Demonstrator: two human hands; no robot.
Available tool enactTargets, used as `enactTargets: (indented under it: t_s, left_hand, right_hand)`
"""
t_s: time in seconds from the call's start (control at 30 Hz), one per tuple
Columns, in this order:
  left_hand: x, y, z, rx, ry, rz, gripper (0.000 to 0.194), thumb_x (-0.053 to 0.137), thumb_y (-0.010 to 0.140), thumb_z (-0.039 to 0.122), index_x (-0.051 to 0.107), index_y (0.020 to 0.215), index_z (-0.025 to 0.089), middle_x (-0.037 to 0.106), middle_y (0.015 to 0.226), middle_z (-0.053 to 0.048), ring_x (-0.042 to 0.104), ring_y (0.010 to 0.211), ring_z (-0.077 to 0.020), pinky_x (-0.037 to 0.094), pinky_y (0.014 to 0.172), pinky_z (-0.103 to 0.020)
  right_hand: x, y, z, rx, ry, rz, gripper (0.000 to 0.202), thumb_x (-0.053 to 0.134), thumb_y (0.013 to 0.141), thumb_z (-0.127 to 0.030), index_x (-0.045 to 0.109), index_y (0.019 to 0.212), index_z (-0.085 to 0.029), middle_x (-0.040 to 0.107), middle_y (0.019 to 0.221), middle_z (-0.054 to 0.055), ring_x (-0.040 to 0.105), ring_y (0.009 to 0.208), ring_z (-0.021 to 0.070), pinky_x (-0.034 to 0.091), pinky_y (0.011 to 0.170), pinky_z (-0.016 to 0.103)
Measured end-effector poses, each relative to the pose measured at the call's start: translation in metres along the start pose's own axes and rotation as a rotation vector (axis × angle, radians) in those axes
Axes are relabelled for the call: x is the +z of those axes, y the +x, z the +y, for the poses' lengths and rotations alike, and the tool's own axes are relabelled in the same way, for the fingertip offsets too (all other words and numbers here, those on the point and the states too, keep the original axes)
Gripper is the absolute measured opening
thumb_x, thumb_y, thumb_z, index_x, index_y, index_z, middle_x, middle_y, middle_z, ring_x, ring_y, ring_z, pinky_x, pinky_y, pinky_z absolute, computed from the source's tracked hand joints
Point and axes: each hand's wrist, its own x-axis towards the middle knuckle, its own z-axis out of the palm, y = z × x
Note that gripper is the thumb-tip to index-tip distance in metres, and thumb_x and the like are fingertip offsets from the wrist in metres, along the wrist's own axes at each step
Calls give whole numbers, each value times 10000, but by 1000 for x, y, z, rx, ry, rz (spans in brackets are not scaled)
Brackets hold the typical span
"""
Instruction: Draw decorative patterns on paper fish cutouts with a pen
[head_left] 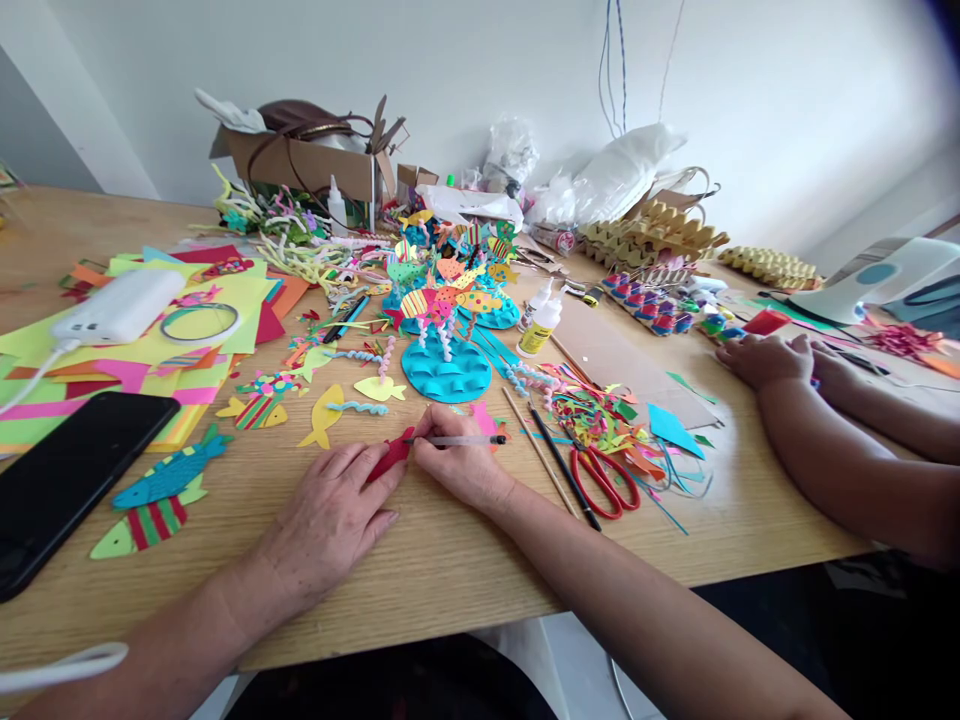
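A red paper cutout (390, 458) lies on the table between my two hands; most of its outline is hidden by fingers. My left hand (337, 500) rests flat with fingers stretched out, its fingertips pressing on the cutout and its thumb apart. In a closed grip, my right hand (461, 465) holds a pen (469, 440) with a clear barrel and dark end, its tip side at the red paper. Just beyond are a yellow paper fish (324, 415) with a blue twisted pipe cleaner and a striped fish (259, 410). A blue scalloped base (446, 370) carries paper fish on coiled stems.
Red-handled scissors (606, 480), a black pen (566, 470) and a wooden stick (540, 452) lie right of my hand beside paper scraps. Glue bottles (540, 325) stand behind. A phone (79, 475) lies left. Another person's arms (825, 430) rest at the right.
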Motion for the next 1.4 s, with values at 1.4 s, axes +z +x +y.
enactTargets:
  t_s: [1.4]
  left_hand:
    - [-2,2,0,-8,-24,-6,390,496,871,263,531,1248,167,571,1187,-103,466,1079,-280,415,911,-433]
  right_hand:
    - [-1,0,2,-4,42,0,81,485,627,-111,466,610,-188,459,546,-60,388,507,82,304,477,190]
